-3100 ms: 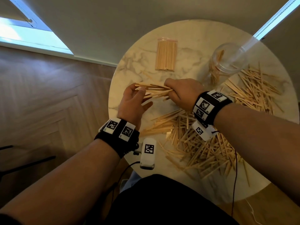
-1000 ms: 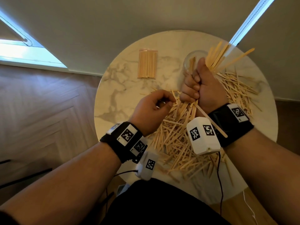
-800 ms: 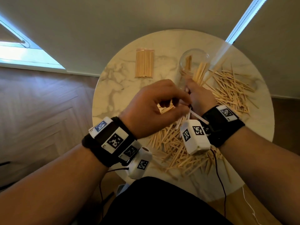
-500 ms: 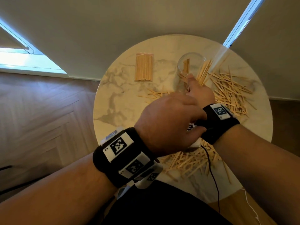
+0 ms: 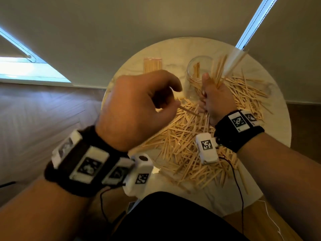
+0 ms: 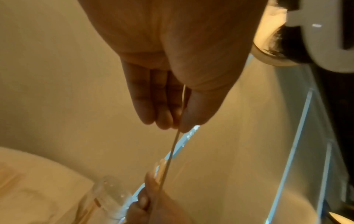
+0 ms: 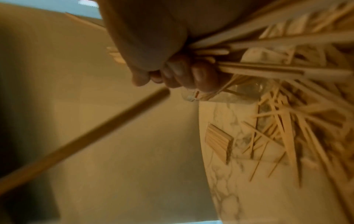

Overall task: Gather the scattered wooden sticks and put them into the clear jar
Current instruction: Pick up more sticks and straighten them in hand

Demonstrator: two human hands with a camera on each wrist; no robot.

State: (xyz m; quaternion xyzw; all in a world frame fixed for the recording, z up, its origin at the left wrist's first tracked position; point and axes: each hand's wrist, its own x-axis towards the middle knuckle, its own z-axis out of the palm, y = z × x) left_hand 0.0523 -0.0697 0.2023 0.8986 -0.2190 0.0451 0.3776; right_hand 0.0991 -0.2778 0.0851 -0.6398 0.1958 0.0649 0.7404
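Left hand (image 5: 137, 108): raised above the table, fingers curled, pinching a single stick (image 5: 188, 112) between thumb and fingertips.
Packet of sticks (image 5: 152, 65): lies flat at the table's far left.
Marble table (image 5: 271, 153): round top carrying everything here.
Scattered sticks (image 5: 187, 150): spread across the table's middle and right.
Clear jar (image 5: 194, 79): upright at the far side, some sticks inside.
Right hand (image 5: 217, 100): just beside the jar, fist closed round a held bundle (image 5: 224, 70) fanning upward.
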